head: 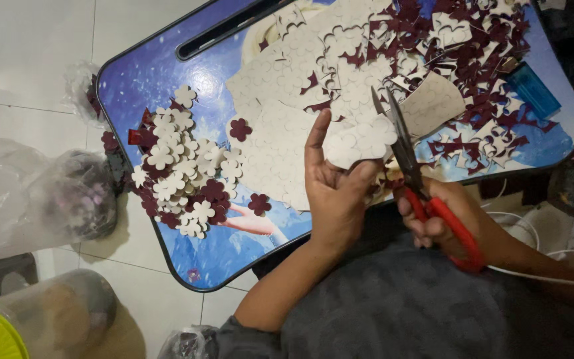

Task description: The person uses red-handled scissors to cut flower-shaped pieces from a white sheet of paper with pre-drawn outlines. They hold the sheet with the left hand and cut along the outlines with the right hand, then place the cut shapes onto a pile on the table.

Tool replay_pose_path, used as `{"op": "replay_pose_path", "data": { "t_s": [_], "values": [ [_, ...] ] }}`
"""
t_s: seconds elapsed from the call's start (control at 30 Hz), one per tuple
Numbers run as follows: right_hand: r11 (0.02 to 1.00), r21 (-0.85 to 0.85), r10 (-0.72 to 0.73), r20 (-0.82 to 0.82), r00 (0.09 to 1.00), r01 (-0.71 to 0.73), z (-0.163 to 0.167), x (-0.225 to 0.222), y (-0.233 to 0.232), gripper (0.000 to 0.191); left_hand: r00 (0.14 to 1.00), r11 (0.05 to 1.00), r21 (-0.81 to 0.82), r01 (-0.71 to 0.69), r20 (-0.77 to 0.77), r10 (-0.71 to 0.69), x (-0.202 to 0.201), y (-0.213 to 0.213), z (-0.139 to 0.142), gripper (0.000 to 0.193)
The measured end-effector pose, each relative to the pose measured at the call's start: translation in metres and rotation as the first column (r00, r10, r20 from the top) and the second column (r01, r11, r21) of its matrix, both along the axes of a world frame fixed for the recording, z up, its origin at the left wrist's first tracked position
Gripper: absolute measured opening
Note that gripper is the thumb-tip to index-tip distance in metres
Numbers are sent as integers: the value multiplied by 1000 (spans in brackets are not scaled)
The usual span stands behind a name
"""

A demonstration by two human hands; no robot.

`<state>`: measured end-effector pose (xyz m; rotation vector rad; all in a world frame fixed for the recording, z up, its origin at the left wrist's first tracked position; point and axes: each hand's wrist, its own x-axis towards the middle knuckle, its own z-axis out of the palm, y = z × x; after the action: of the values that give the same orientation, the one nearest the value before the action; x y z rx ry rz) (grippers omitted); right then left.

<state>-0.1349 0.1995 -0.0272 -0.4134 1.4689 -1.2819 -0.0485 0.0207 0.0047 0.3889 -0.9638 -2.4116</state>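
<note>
Bags are sitting around you in the head view: a clear plastic bag (48,199) at nine o'clock is holding dark and pale pieces, and a clear jar with a yellow-green lid (28,319) is lying at seven o'clock. A blue rectangular box (531,90) is resting at two o'clock on the tray.

You are working over a blue lap tray (147,73) with a dark rim and a printed picture, standing on a white tiled floor (28,60). A heap of cut flower shapes (184,173), cream and maroon, is lying at ten o'clock from your hands, and a sprawl of maroon offcuts (460,60) is spreading toward one o'clock.

Your left hand (333,193) is pinching a cream flower-shaped piece (360,141) between thumb and fingertips, just above the tray's near edge. Your right hand (443,223), at three o'clock from it, is gripping the red-handled scissors (410,166), whose dark blades are standing parted, touching the piece's right edge.
</note>
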Motion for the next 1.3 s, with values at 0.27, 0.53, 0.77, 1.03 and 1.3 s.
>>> {"op": "replay_pose_path", "data": {
  "t_s": [0.27,0.53,0.77,1.03,1.3],
  "values": [
    [992,-44,113,-156,981,-122,17,0,-8,95,979,987,-125,-104,161,123,-1,-4,1,51],
    [975,-119,156,-234,960,-188,44,-2,-14,110,984,983,-183,-18,172,50,4,0,10,42],
    [976,-103,165,-222,961,-191,46,-2,-15,116,984,970,-240,-22,166,64,5,0,13,39],
    [979,-98,145,-271,952,-177,39,0,-14,107,985,981,-196,1,168,33,6,-1,13,43],
    [983,-81,144,-217,965,-165,36,-3,-9,101,986,981,-194,-11,163,44,8,-7,16,50]
  ]
}}
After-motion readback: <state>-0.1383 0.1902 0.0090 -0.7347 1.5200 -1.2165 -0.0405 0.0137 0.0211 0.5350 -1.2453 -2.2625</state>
